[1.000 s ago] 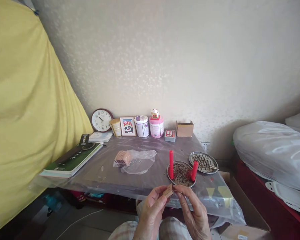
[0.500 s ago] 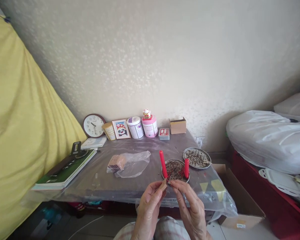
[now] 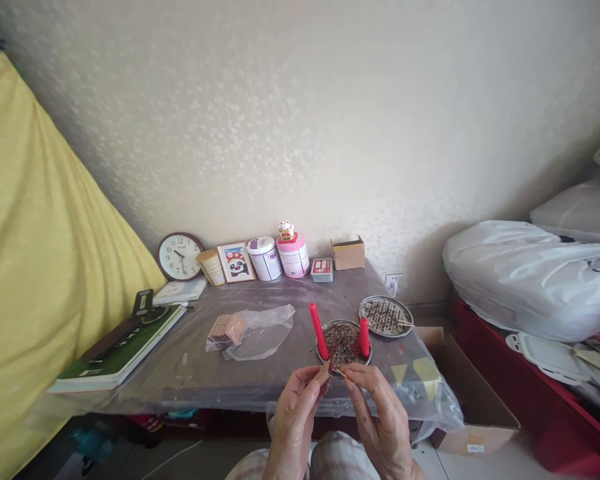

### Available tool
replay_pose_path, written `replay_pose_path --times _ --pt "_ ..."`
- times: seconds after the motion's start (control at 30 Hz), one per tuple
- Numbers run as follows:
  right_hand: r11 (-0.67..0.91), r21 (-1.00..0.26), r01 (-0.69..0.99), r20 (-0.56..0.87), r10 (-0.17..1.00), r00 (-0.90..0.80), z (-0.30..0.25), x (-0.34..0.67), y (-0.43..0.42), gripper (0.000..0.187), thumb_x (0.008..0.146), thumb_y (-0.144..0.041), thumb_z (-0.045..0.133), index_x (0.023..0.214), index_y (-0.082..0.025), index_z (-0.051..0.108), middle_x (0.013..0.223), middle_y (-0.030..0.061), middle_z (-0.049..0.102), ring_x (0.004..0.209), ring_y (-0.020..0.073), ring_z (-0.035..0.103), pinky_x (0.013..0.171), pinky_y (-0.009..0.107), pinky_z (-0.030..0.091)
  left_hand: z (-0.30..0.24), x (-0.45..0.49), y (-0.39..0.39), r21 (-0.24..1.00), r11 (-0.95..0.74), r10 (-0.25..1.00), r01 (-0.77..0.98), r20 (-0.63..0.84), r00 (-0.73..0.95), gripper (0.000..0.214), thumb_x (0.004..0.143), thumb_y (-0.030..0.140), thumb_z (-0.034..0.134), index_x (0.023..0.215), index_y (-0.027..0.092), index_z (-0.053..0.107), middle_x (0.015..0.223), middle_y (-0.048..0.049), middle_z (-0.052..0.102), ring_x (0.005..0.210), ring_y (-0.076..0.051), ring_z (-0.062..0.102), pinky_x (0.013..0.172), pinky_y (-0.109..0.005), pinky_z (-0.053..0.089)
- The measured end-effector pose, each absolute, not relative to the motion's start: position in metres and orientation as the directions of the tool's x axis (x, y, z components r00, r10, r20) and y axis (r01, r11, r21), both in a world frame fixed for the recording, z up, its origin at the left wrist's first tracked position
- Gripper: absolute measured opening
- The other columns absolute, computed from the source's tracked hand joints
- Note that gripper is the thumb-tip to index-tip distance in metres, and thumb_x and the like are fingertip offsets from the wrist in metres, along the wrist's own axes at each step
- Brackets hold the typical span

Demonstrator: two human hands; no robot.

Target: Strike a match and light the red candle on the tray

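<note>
My left hand (image 3: 296,420) is closed on a small matchbox (image 3: 324,373), its edge turned toward my right. Between the thumb and fingertips of my right hand (image 3: 379,417) is a thin matchstick (image 3: 338,371), its tip close to the side of the box. I cannot tell whether the two touch, and no flame shows. Just beyond my hands lies a round metal tray (image 3: 344,333) with dark specks. A taller red candle (image 3: 319,331) leans slightly on its left side, and a shorter red candle (image 3: 365,337) stands on its right.
Matchboxes in a clear plastic bag (image 3: 226,331) lie left of the tray. A second round tray (image 3: 386,316) holds a light stick. Along the wall stand a clock (image 3: 181,257), picture frame (image 3: 237,261), tubs (image 3: 265,259) and a small carton (image 3: 349,254). A green book (image 3: 123,350) lies at left.
My view has shifted slightly, so the table's things appear farther left. The matchstick in my right hand now shows more plainly beside the matchbox. Both hands keep their grip.
</note>
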State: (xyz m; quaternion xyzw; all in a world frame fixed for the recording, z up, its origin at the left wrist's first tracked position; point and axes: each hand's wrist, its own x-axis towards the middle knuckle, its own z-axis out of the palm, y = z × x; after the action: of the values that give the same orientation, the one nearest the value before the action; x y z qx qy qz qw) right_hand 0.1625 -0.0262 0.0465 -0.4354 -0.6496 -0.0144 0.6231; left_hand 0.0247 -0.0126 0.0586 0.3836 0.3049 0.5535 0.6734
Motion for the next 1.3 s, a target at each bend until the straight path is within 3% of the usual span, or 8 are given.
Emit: replay_pose_path --times 0.1,0.23,0.33,0.4,0.57,0.83,1.03,1.3 --pt "0.617 -0.498 0.609 0.832 0.538 0.135 0.050 0.164 -0.026 0.018 0.089 -0.010 0.055 0.100 -0.021 0.063 0.092 0.0070 0.071 0.085 0.0181 0.069 0.076 0.028 0.057 0.059 0.024 -0.013 0.855 0.083 0.982 -0.511 0.016 0.187 0.032 0.079 0.040 0.066 0.097 0.014 0.067 0.099 -0.0127 0.073 0.102 -0.031 0.063 0.102 -0.051 0.036" --pt "0.637 -0.501 0.586 0.853 0.478 0.210 0.058 0.166 -0.035 0.023 0.089 -0.008 0.053 0.104 -0.023 0.061 0.095 0.0076 0.070 0.087 0.0191 0.068 0.076 0.031 0.056 0.061 0.025 -0.013 0.839 0.111 0.991 -0.533 -0.053 0.124 0.030 0.072 0.038 0.073 0.089 0.013 0.070 0.091 -0.0110 0.074 0.091 -0.027 0.064 0.095 -0.044 0.041" --pt "0.678 -0.415 0.606 0.890 0.441 0.116 0.052 0.166 -0.030 0.024 0.088 -0.010 0.055 0.106 -0.024 0.060 0.094 0.0073 0.071 0.085 0.0209 0.069 0.072 0.033 0.057 0.062 0.025 -0.012 0.819 0.121 0.990 -0.561 -0.059 0.127 0.031 0.068 0.038 0.077 0.086 0.014 0.071 0.090 -0.0110 0.075 0.089 -0.025 0.064 0.092 -0.041 0.043" --pt "0.587 -0.397 0.705 0.844 0.536 0.029 0.042 0.169 -0.019 0.017 0.090 -0.014 0.052 0.095 -0.025 0.064 0.085 0.0037 0.072 0.075 0.0187 0.070 0.068 0.030 0.057 0.063 0.023 -0.012 0.812 0.114 0.990 -0.572 -0.044 0.135 0.033 0.067 0.041 0.077 0.087 0.014 0.072 0.092 -0.0119 0.075 0.091 -0.026 0.064 0.093 -0.041 0.043" --pt "0.481 -0.492 0.725 0.826 0.521 0.215 0.031 0.181 -0.001 0.012 0.092 -0.017 0.053 0.098 -0.021 0.063 0.087 0.0064 0.071 0.079 0.0193 0.069 0.073 0.030 0.055 0.063 0.017 -0.010 0.809 0.118 0.991 -0.576 -0.057 0.124 0.038 0.062 0.045 0.081 0.084 0.014 0.074 0.090 -0.0112 0.075 0.089 -0.024 0.064 0.093 -0.040 0.043" --pt "0.464 -0.714 0.524 0.690 0.593 0.416 0.040 0.184 -0.006 0.007 0.089 -0.024 0.059 0.091 -0.023 0.066 0.083 0.0016 0.069 0.076 0.0158 0.064 0.072 0.026 0.050 0.057 0.009 -0.008 0.836 0.086 0.996 -0.542 -0.064 0.058 0.038 0.064 0.046 0.080 0.087 0.015 0.074 0.089 -0.0091 0.074 0.088 -0.022 0.062 0.089 -0.036 0.044" --pt "0.471 -0.809 0.352 0.588 0.649 0.482 0.039 0.183 -0.008 0.007 0.087 -0.026 0.061 0.088 -0.024 0.068 0.083 0.0009 0.068 0.076 0.0158 0.061 0.072 0.026 0.048 0.057 0.000 -0.007 0.842 0.073 0.997 -0.535 -0.073 0.022 0.035 0.068 0.045 0.076 0.088 0.017 0.073 0.102 -0.0110 0.073 0.094 -0.023 0.061 0.093 -0.038 0.043" --pt "0.318 -0.948 -0.011 0.245 0.750 0.614 0.054 0.179 -0.018 0.020 0.072 -0.042 0.071 0.074 -0.022 0.071 0.073 0.0006 0.068 0.072 0.0172 0.059 0.068 0.027 0.048 0.049 -0.017 -0.005 0.859 0.072 0.995 -0.506 -0.097 -0.022 0.035 0.071 0.045 0.074 0.091 0.017 0.073 0.114 -0.0138 0.071 0.101 -0.025 0.060 0.097 -0.041 0.041"
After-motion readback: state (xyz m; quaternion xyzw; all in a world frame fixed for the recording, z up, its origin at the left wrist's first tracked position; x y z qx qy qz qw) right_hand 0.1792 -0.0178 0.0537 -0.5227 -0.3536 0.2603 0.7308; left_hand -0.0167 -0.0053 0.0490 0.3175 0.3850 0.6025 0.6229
